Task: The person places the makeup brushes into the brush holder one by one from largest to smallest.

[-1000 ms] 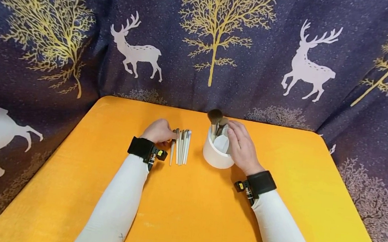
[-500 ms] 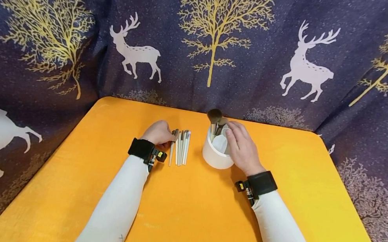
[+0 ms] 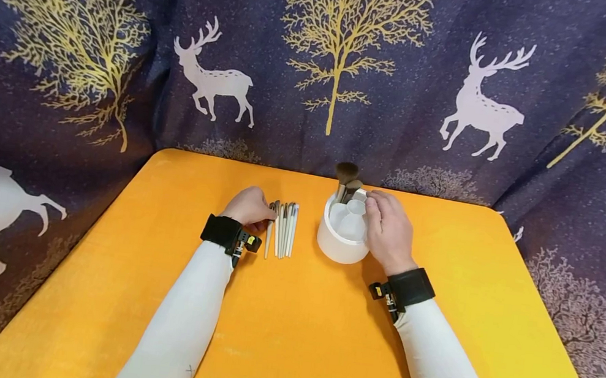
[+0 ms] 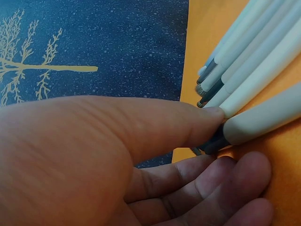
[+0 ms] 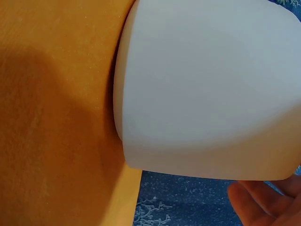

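Note:
A row of pale-handled makeup brushes (image 3: 283, 236) lies on the table, bristle ends away from me. At its left end my left hand (image 3: 248, 206) pinches one makeup brush (image 4: 265, 113) by the dark band below its bristles, thumb over it and forefinger under. To the right of the row stands a round white brush holder (image 3: 341, 250) with separate compartments. A large dark fluffy brush (image 3: 346, 172) and a smaller one (image 3: 354, 186) stand in its back part. My right hand (image 3: 390, 232) grips the holder's right rim; the holder's white wall (image 5: 202, 89) fills most of the right wrist view.
The orange tabletop (image 3: 287, 335) reaches its back edge just behind the holder. A dark blue curtain (image 3: 402, 88) with deer and trees hangs close behind it. Each wrist wears a black strap with a small camera.
The holder has turned under my right hand, so its upright brushes have shifted right and back. The right thumb has moved right with the rim. My left hand has stayed at the same brush.

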The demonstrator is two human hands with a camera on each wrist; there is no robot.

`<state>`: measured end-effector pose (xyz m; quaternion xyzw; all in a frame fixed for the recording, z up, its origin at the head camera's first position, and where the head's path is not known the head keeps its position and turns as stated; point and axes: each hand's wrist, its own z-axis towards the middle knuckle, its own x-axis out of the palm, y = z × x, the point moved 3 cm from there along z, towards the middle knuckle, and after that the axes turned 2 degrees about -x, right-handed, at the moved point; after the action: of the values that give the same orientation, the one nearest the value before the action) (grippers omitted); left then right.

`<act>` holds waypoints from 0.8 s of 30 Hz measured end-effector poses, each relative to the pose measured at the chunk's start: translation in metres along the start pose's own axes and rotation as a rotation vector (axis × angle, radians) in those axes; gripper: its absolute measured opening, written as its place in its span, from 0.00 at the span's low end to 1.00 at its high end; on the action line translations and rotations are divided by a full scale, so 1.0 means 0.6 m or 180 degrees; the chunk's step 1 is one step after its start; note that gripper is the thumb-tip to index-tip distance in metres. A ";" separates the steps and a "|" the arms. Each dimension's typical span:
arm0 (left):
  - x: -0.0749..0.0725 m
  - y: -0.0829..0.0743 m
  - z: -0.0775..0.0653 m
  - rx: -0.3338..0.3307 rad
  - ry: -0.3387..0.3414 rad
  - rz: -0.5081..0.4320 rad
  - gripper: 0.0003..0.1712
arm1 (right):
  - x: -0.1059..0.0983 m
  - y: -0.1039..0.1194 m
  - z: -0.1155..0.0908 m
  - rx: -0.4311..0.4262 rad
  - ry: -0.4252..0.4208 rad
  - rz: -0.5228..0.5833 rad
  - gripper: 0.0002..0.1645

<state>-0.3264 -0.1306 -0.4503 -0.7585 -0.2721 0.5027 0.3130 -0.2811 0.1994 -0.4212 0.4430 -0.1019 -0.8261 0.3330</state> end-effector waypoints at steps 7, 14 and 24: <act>-0.002 0.001 0.005 -0.0060 0.0008 0.0008 0.26 | 0.008 0.005 -0.001 0.0065 0.0168 0.0257 0.40; -0.002 -0.001 0.004 -0.0123 -0.0005 0.0043 0.23 | 0.016 0.009 -0.003 0.0108 0.0447 0.0316 0.44; -0.001 -0.002 -0.001 -0.0032 -0.0107 0.0166 0.19 | 0.021 0.004 -0.007 -0.0002 0.0414 0.0307 0.45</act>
<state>-0.3259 -0.1303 -0.4490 -0.7583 -0.2600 0.5220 0.2913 -0.2814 0.1899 -0.4307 0.4902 -0.1010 -0.7786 0.3785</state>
